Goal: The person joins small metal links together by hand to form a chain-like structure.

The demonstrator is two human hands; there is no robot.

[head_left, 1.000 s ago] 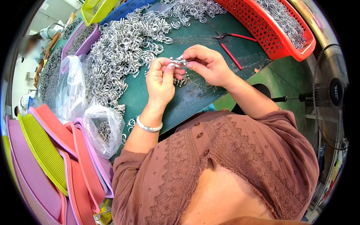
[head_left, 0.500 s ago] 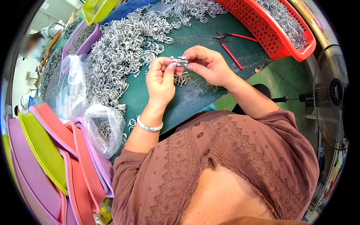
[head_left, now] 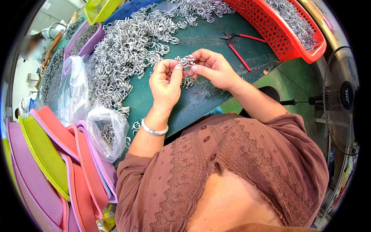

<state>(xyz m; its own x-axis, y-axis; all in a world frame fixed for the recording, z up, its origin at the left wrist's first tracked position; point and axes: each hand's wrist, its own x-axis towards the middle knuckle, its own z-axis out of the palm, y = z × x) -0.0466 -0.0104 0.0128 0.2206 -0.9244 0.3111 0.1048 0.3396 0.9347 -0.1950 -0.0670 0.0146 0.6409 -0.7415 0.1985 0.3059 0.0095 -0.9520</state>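
Between my two hands, above the green tabletop, are several small silvery metal rings (head_left: pixel 185 60) held close together. My left hand (head_left: pixel 166 79) pinches them from the left with thumb and fingers. From the right, my right hand (head_left: pixel 215 69) grips their other side with thumb and forefinger. Just beneath the hands lies a small cluster of the same metal rings (head_left: pixel 188 81), partly hidden by the fingers. A large heap of metal rings (head_left: pixel 131 46) spreads over the table to the left and far side of my hands.
Red-handled cutters (head_left: pixel 239 56) lie right of my hands, blades apart. A red perforated basket (head_left: pixel 282 38) of rings stands far right, near a black fan (head_left: pixel 340 98). Clear plastic bags (head_left: pixel 106 133) and stacked colourful baskets (head_left: pixel 44 154) fill the left. Another person (head_left: pixel 44 44) is at the far left.
The rings between my fingers have turned, so their round openings now face up more. Both hands stay in nearly the same place.
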